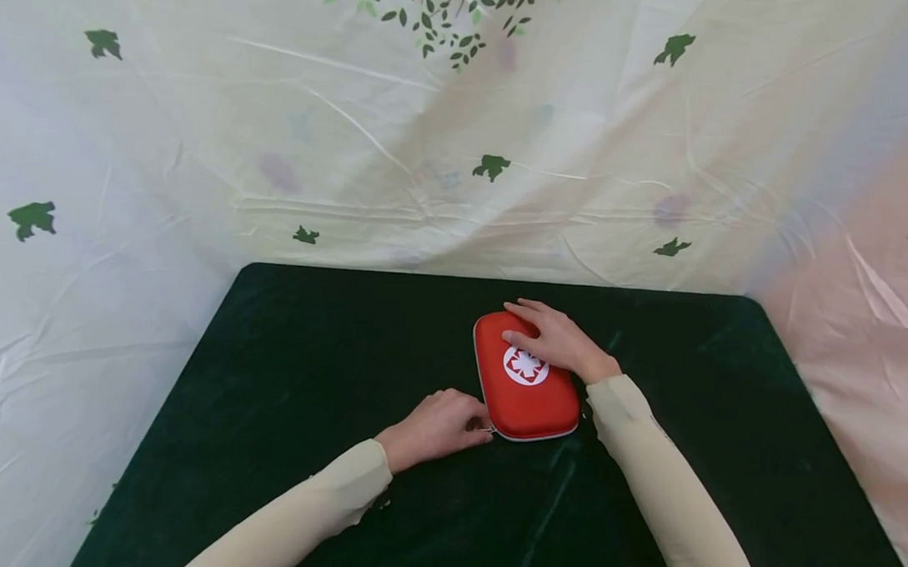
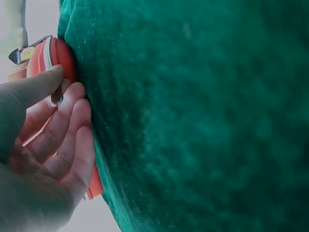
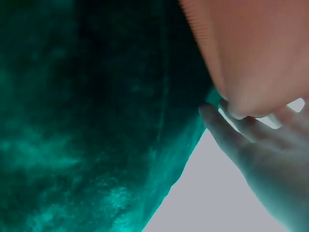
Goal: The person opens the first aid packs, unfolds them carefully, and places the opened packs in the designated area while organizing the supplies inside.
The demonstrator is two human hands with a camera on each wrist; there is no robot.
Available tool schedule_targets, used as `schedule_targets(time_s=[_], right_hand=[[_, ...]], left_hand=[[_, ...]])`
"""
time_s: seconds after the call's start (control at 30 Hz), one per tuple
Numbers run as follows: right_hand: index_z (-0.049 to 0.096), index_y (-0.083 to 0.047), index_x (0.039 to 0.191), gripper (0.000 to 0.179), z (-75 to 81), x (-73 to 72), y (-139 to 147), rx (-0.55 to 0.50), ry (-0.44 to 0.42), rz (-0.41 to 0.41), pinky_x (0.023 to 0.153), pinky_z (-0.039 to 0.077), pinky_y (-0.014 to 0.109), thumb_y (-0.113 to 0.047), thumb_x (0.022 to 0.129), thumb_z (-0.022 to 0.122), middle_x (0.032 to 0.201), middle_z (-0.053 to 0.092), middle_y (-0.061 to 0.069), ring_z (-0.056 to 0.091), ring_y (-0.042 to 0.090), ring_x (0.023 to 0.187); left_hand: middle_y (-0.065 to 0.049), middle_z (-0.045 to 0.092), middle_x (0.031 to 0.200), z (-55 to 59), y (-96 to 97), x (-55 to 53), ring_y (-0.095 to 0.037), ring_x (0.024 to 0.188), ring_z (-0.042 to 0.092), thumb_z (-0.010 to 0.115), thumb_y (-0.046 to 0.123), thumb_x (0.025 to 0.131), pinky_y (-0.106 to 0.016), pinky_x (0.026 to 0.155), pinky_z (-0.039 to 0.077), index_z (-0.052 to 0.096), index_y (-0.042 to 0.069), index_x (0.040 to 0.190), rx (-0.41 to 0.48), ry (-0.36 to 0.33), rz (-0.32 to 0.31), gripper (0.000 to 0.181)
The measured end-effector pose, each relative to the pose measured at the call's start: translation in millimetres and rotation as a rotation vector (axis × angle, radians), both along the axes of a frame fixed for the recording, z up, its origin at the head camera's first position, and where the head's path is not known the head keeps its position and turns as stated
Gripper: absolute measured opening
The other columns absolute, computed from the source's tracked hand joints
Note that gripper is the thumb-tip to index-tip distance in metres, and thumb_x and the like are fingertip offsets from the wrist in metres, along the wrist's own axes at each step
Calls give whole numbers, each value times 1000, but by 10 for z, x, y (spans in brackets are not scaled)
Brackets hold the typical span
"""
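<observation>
Left grip point(image 1: 440, 426): clenched in a pinch on a small zip pull point(image 2: 57, 98), thumb against index finger, remaining fingers bent alongside. The red case point(image 1: 536, 407) lay just ahead and to the right of this grip, its near left corner right by the fingertips. A pale zip point(image 2: 47, 54) ran round the side of the case, just above the pinching thumb in the left wrist view.

Right grip point(image 1: 560, 341): not clenched; fingers and thumb laid out over the far right part of the case, thumb across its top face. This grip was to the right of the left one and farther out. A round white badge point(image 1: 526, 366) with a red pattern showed just on the near side of the right thumb. Right wrist view dim and blurred; the pinkish surface above the fingers was probably the case.

Beneath both grips: the bench point(image 1: 332, 338), draped in dark green cloth. Pale sleeves point(image 1: 326, 500) covered both arms behind the grips. Far ahead of them hung a light curtain point(image 1: 390, 173) bearing green leaf shapes.
</observation>
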State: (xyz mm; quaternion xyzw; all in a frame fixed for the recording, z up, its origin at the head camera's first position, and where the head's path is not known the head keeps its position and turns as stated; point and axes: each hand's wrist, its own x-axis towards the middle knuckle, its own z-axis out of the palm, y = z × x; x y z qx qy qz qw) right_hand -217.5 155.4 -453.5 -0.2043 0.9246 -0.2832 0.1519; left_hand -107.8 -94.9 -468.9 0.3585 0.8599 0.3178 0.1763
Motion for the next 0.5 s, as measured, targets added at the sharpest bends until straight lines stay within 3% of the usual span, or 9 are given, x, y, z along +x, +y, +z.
schedule_targets(time_s=[0.33, 0.5], right_hand=[[43, -20, 159, 72, 64, 4, 153, -1, -36, -28, 90, 57, 45, -46, 97, 68, 154, 45, 15, 51, 32, 122], [42, -22, 160, 73, 86, 51, 292, -9, -43, -17, 92, 57, 47, -44, 97, 69, 152, 46, 16, 50, 33, 123]], left_hand=[[16, 67, 84, 16, -26, -15, 2, 67, 59, 73, 22, 98, -20, 67, 53, 76, 19, 104, 49, -10, 90, 7], [13, 68, 85, 53, -117, -63, 0, 68, 59, 74, 23, 98, -21, 68, 53, 77, 18, 101, 32, 33, 159, 7]])
